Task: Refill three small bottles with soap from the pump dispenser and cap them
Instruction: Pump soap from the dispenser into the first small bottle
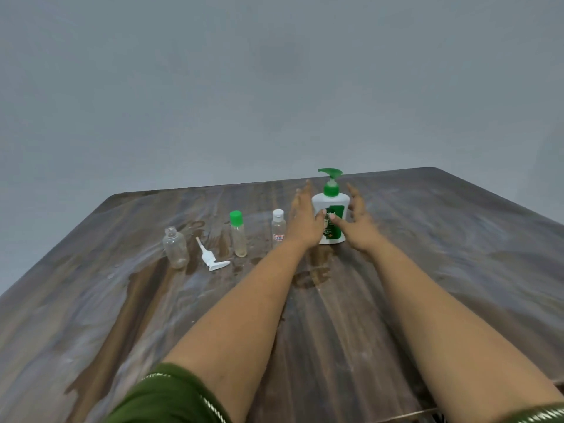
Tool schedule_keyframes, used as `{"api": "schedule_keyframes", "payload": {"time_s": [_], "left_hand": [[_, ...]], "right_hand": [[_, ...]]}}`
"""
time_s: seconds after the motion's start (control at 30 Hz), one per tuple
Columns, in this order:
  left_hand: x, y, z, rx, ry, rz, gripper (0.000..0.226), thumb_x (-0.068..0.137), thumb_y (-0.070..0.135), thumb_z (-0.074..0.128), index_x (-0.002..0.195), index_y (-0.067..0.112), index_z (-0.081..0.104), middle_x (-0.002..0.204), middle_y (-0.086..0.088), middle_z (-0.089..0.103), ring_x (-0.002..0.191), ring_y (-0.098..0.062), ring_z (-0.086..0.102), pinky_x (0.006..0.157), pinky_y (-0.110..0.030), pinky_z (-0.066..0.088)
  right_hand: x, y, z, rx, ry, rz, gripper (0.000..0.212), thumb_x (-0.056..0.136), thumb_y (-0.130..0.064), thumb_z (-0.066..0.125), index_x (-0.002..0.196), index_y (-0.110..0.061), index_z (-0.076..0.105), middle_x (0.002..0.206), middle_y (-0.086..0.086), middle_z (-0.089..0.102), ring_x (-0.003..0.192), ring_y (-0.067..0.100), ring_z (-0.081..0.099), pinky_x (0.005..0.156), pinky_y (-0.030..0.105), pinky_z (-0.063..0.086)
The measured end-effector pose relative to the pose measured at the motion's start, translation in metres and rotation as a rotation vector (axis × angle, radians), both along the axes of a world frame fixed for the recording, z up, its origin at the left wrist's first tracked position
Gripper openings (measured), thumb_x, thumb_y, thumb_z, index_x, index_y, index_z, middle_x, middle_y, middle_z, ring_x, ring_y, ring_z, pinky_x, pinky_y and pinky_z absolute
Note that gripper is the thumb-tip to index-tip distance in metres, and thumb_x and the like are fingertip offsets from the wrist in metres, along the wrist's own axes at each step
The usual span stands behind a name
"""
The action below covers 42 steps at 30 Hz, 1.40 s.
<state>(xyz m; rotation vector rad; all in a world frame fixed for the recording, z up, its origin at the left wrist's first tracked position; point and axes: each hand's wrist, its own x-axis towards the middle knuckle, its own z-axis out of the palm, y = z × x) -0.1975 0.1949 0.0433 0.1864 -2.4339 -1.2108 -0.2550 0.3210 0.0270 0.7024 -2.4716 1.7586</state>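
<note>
Task looked barely started. Left hand and right hand flanked the soap pump dispenser on the wooden table, fingers spread, thumbs touching its front, no real grasp. Uncapped clear bottle appeared empty, its white spray head lying beside. Green-capped bottle held slight yellowish liquid; white-capped bottle contents unclear.

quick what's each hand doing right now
Left hand: open, thumb touching the soap dispenser.
Right hand: open beside it, holding nothing.
</note>
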Motion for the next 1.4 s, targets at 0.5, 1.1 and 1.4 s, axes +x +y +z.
{"api": "schedule_keyframes", "payload": {"time_s": [0.5, 1.1, 1.4], "left_hand": [[0.058, 0.001, -0.022, -0.018, 0.126, -0.134, 0.045, 0.100, 0.026, 0.051, 0.144, 0.024, 0.039, 0.131, -0.005, 0.058, 0.114, -0.027, 0.058, 0.095, -0.049, 0.049], [0.094, 0.002, -0.010, -0.078, 0.098, -0.056, 0.044, 0.099, 0.021, 0.054, 0.142, 0.017, 0.043, 0.131, -0.010, 0.058, 0.119, -0.029, 0.055, 0.098, -0.047, 0.045], [0.094, -0.002, -0.011, -0.091, 0.094, -0.086, 0.043, 0.100, 0.023, 0.052, 0.142, 0.018, 0.043, 0.131, -0.010, 0.058, 0.118, -0.028, 0.057, 0.096, -0.045, 0.047]], "right_hand": [[0.060, 0.019, -0.004, 0.130, 0.085, 0.050, 0.043, 0.103, -0.028, 0.046, 0.143, -0.032, 0.030, 0.124, 0.006, 0.062, 0.102, 0.018, 0.060, 0.081, 0.019, 0.046], [0.109, -0.007, 0.056, 0.136, 0.642, -0.084, 0.028, 0.096, -0.007, 0.057, 0.123, -0.003, 0.061, 0.121, 0.010, 0.053, 0.115, 0.023, 0.051, 0.090, 0.004, 0.028], [0.108, -0.007, 0.054, 0.017, 0.644, -0.059, 0.030, 0.091, 0.010, 0.048, 0.111, -0.003, 0.067, 0.106, 0.003, 0.057, 0.098, 0.015, 0.056, 0.081, 0.010, 0.043]]}}
